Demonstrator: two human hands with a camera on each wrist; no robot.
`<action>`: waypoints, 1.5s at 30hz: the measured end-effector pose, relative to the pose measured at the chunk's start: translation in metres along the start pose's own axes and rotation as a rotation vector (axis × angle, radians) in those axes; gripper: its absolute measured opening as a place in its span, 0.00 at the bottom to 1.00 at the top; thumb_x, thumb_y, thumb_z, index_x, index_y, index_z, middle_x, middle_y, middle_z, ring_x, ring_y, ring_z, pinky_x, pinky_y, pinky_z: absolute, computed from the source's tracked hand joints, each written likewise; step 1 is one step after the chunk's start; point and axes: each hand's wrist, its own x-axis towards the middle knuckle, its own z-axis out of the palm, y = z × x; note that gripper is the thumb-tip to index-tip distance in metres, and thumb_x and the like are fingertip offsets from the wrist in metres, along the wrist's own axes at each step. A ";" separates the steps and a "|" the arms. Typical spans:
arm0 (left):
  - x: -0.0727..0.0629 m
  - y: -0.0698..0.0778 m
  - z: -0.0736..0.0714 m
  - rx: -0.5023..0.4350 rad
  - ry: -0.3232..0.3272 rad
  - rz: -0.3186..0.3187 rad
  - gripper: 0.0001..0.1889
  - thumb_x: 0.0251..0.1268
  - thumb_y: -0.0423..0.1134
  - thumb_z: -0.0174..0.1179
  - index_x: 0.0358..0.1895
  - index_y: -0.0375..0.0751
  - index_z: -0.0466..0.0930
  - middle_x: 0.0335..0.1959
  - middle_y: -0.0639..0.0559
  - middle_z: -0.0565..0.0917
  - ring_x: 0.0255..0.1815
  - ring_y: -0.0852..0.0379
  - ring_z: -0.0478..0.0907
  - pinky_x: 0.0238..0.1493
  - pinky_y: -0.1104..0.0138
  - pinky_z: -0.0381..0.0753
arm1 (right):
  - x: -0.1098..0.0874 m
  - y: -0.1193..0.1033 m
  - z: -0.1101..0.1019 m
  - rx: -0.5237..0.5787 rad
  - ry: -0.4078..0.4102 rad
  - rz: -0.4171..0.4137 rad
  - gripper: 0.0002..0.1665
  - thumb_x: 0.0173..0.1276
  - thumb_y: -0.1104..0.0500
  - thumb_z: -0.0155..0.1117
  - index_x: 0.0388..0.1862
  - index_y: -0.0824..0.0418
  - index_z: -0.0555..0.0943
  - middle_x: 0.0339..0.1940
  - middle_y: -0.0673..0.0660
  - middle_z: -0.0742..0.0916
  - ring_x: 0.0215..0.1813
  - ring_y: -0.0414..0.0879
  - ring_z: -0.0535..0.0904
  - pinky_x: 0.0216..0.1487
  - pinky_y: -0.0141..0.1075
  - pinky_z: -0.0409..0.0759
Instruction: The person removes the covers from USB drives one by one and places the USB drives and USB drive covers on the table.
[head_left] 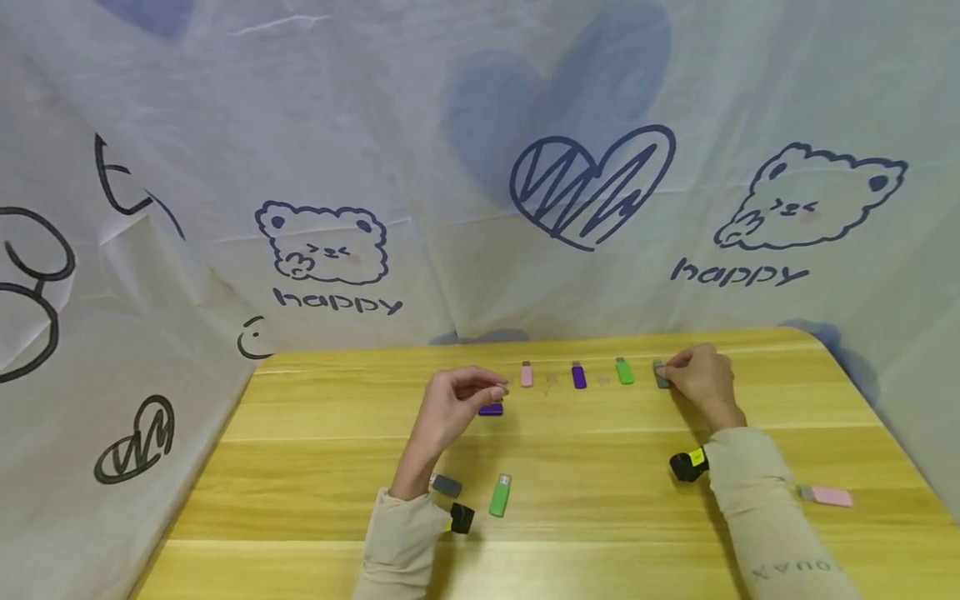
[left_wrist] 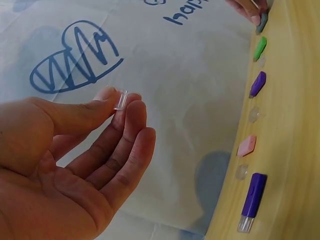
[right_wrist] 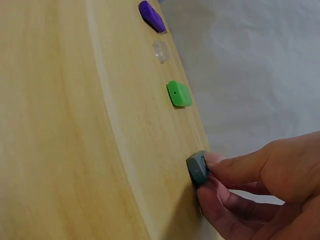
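My left hand [head_left: 450, 412] is raised over the table's left middle, pinching a small clear plastic cap [left_wrist: 120, 100] between thumb and index finger. Below it a purple USB stick [head_left: 491, 409] with a clear end lies on the wood. At the right end of a row near the back edge, my right hand [head_left: 705, 385] pinches a grey USB stick [right_wrist: 197, 167] that is at the tabletop. Left of it in the row are a green USB stick [head_left: 624, 372], a purple one [head_left: 578, 375] and a pink one [head_left: 527, 374], with clear caps [right_wrist: 161, 51] between some of them.
Nearer the front lie another grey USB stick [head_left: 447, 485], partly behind the left wrist, and another green one [head_left: 500, 496]. A second pink stick [head_left: 831, 497] lies right of my right forearm. Printed white cloth [head_left: 465, 275] hangs behind the wooden table [head_left: 600, 533].
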 end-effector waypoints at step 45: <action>0.151 -0.005 0.215 0.805 -0.324 0.037 0.03 0.66 0.44 0.72 0.33 0.54 0.93 0.33 0.66 0.89 0.38 0.65 0.82 0.50 0.65 0.80 | -0.100 0.026 -0.136 0.392 0.078 0.010 0.15 0.74 0.55 0.68 0.55 0.60 0.84 0.35 0.28 0.83 0.34 0.28 0.86 0.36 0.23 0.83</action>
